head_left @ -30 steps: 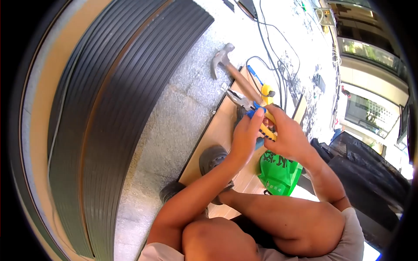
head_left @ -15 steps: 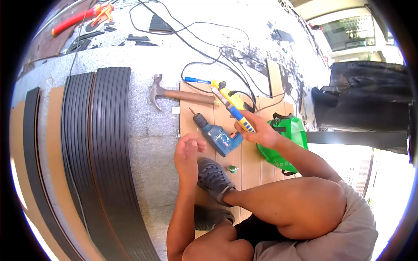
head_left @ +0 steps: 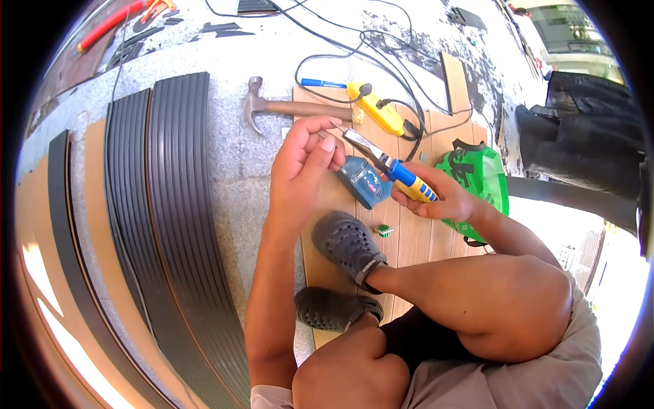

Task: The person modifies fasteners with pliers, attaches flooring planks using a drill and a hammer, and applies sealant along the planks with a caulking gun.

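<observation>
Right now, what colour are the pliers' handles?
The handles are blue and yellow, best in the head view.

Strong daylight floods the floor (head_left: pixel 266 51), which burns out to near white beyond the far edge of the wood boards (head_left: pixel 412 232). Its near part, left of the boards' left edge, is a softer, shaded grey with visible grain. Hard white glare streaks the tan strip (head_left: pixel 61 341) at lower left, and the area right of the boards is also blown out. The black sheeting (head_left: pixel 593 129) keeps little detail. A wide lens bends the long ribbed panels (head_left: pixel 184 170) into curves; black corners and faint blue-violet fringing frame the view. Both hands (head_left: pixel 303 157) (head_left: pixel 439 194) are evenly lit, with slightly soft fine detail.
</observation>
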The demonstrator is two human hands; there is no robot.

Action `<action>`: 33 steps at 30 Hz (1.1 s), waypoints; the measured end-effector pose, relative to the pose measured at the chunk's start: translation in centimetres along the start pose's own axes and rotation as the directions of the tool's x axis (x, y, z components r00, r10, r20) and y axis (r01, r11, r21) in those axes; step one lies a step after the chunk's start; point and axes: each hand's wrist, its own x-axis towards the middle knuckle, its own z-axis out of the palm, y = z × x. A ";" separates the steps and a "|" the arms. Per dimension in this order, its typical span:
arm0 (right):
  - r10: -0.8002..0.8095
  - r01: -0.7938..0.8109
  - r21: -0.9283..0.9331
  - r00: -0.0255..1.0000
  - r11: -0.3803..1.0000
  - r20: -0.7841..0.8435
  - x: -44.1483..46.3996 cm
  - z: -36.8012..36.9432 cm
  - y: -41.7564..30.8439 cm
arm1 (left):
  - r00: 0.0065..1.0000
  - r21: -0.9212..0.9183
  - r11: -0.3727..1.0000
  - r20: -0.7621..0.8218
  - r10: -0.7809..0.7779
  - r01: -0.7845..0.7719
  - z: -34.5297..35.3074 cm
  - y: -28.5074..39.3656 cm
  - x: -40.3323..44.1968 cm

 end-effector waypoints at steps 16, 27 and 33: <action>0.023 -0.033 0.045 0.978 0.998 0.210 0.8 -0.7 -0.2 | 0.999 0.010 0.999 -0.012 -0.030 0.030 -1.0 0.1 -0.3; 0.027 -0.149 0.275 0.916 0.950 0.400 0.7 -0.7 0.5 | 1.000 -0.027 1.000 -0.018 -0.015 0.015 -0.8 0.5 -0.7; 0.024 -0.255 0.399 0.866 0.881 0.500 0.7 -0.9 0.4 | 1.000 -0.026 1.000 -0.007 0.017 -0.017 -0.7 0.7 -0.8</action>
